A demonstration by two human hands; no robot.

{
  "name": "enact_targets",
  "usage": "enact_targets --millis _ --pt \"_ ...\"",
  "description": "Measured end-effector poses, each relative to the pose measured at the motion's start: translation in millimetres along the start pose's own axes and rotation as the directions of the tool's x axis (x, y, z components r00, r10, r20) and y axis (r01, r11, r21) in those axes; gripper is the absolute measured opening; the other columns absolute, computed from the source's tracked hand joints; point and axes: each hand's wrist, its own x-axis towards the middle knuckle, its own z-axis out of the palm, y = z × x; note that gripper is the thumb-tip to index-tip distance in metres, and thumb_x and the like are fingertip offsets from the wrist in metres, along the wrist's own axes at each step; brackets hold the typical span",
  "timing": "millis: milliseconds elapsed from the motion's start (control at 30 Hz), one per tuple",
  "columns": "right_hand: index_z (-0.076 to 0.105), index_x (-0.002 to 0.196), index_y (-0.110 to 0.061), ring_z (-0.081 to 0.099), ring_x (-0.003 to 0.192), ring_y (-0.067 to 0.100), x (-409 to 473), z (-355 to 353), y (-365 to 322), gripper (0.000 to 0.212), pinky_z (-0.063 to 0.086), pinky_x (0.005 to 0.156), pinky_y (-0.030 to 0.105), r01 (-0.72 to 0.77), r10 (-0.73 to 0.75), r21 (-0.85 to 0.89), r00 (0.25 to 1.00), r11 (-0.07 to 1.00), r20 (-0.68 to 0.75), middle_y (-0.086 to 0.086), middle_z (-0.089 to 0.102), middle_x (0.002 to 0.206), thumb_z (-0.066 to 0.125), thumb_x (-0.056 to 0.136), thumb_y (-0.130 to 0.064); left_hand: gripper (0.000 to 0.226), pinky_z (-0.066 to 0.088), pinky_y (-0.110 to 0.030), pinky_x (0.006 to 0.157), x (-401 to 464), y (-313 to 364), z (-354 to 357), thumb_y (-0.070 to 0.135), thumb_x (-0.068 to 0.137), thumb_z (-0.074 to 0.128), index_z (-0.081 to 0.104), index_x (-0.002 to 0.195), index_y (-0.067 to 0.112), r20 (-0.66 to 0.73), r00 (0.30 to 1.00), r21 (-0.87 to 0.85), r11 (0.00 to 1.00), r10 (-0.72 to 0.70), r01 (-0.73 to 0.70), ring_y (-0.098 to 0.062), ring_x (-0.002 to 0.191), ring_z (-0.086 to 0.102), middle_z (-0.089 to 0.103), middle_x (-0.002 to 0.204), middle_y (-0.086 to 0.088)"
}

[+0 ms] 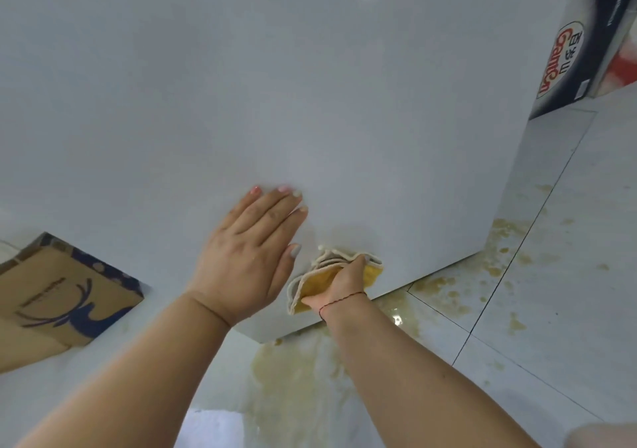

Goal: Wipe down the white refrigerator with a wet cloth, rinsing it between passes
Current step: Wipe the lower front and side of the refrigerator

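The white refrigerator (310, 85) fills most of the view; I look down along its flat side to its bottom edge at the floor. My left hand (248, 258) lies flat against that side with its fingers straight. Low down, close to the bottom edge, my right hand (339, 284) grips a folded yellow cloth (319, 280) with a pale border and presses it on the white surface. A thin red thread circles the right wrist. The cloth's far part is hidden behind the hand.
Yellowish wet stains (448, 285) spread over the pale floor tiles along the refrigerator's base. A brown cardboard box (65, 296) with blue print lies at the left. A dark carton (579, 44) with a red logo stands at the upper right beside the refrigerator.
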Motion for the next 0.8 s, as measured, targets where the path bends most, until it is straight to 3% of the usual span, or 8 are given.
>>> enact_targets --millis 67,167,333,400,467,600,667,800 --pt "0.072 0.088 -0.027 0.057 0.113 0.029 -6.5 2.8 -6.5 0.063 0.034 0.094 0.058 -0.096 0.095 -0.038 0.995 0.995 -0.016 0.0 0.068 0.115 0.033 0.073 -0.073 0.043 0.037 -0.051 0.111 -0.7 -4.5 -0.5 0.025 0.098 0.041 0.064 0.126 0.001 -0.001 1.0 0.008 1.0 0.004 -0.004 -0.03 0.133 0.049 0.059 0.135 -0.015" --pt "0.075 0.077 -0.029 0.05 0.112 0.034 -19.3 12.5 -28.8 0.047 0.028 0.092 0.067 -0.19 0.19 -0.026 0.982 0.981 -0.001 0.003 0.064 0.114 0.032 0.08 -0.047 0.042 0.037 -0.051 0.112 -1.8 -6.8 1.8 0.024 0.097 0.043 0.065 0.124 0.001 -0.019 1.0 0.019 1.0 0.013 -0.012 -0.03 0.133 0.049 0.06 0.135 -0.015" --pt "0.058 0.124 -0.023 0.022 0.138 0.047 -28.3 17.9 -67.0 0.049 0.014 0.105 0.072 -0.283 0.283 -0.011 0.959 0.959 -0.035 0.018 0.039 0.14 0.036 0.083 -0.04 0.041 0.036 -0.051 0.113 -2.8 -5.1 3.6 0.022 0.096 0.044 0.066 0.123 0.0 -0.024 1.0 0.008 1.0 0.003 -0.003 -0.031 0.133 0.049 0.059 0.135 -0.014" --pt "0.067 0.108 -0.018 0.031 0.131 0.046 -33.1 14.1 -78.0 0.038 0.015 0.101 0.073 -0.226 0.223 -0.032 0.971 0.974 -0.082 0.021 0.047 0.122 0.046 0.08 -0.033 0.041 0.034 -0.049 0.114 -3.3 -7.3 2.3 0.022 0.097 0.044 0.065 0.123 0.0 -0.02 1.0 0.015 1.0 0.01 -0.01 -0.03 0.134 0.048 0.059 0.136 -0.014" --pt "0.062 0.075 -0.018 0.052 0.095 0.033 -25.7 6.5 -88.3 0.029 0.031 0.094 0.064 -0.035 0.031 -0.025 0.99 0.999 -0.138 0.015 0.055 0.092 0.042 0.085 -0.036 0.041 0.034 -0.049 0.114 -3.9 -9.5 1.6 0.022 0.097 0.043 0.065 0.124 0.0 -0.012 1.0 0.015 1.0 0.021 -0.02 -0.03 0.135 0.047 0.058 0.137 -0.014" --pt "0.033 0.046 -0.019 0.038 0.035 0.018 -6.7 -5.5 -79.3 0.066 0.039 0.054 0.027 0.266 -0.27 -0.05 0.927 0.963 -0.26 0.004 0.042 0.045 0.028 0.085 -0.071 0.041 0.033 -0.049 0.115 -3.7 -11.7 3.5 0.022 0.097 0.043 0.064 0.125 0.0 -0.016 0.999 0.006 0.999 0.036 -0.035 -0.028 0.136 0.045 0.057 0.139 -0.013" --pt "0.037 0.034 -0.016 0.038 0.032 0.017 -0.8 -8.3 -61.8 0.077 0.031 0.053 0.019 0.28 -0.311 -0.144 0.906 0.949 -0.286 0.006 0.046 0.04 0.031 0.08 -0.077 0.041 0.033 -0.048 0.115 -3.3 -11.5 4.4 0.021 0.097 0.044 0.064 0.125 0.0 -0.024 0.999 0.01 0.999 0.043 -0.043 -0.028 0.137 0.045 0.056 0.139 -0.013" --pt "0.022 0.066 -0.036 0.041 0.06 0.003 57.5 -28.8 -31.4 0.067 0.018 0.059 0.021 0.309 -0.324 -0.099 0.874 0.946 -0.362 -0.019 0.042 0.07 0.04 0.049 -0.099 0.041 0.031 -0.046 0.116 -3.6 -12.9 5.6 0.021 0.097 0.044 0.064 0.125 0.0 -0.031 0.998 0.021 0.998 0.056 -0.055 -0.029 0.136 0.045 0.056 0.139 -0.013"
